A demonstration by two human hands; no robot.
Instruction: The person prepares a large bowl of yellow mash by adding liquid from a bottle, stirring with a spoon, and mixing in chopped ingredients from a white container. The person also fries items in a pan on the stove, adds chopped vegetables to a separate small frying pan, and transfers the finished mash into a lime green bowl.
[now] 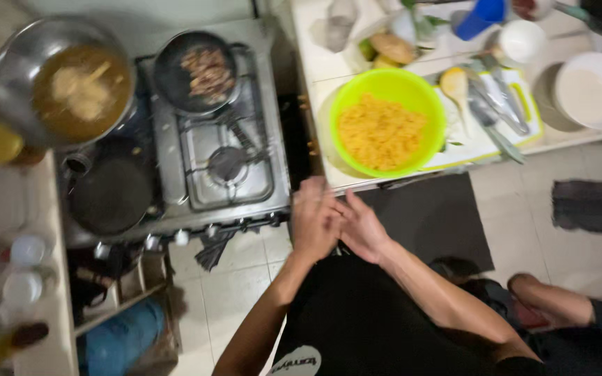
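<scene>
My left hand and my right hand are pressed together in front of my body, fingers apart, holding nothing. They hover just below the counter edge and the front of the gas stove. Closest above them stands a bright green bowl filled with yellow grated food, on the white counter. On the stove's back burner sits a dark frying pan with browned pieces. A large steel pot of brown broth is at the far left.
A black round lid or pan rests left of the stove. A cutting board with tongs and a wooden spoon, a white bowl, a blue cup crowd the counter. Another person's foot is at lower right; a dark mat covers the tiles.
</scene>
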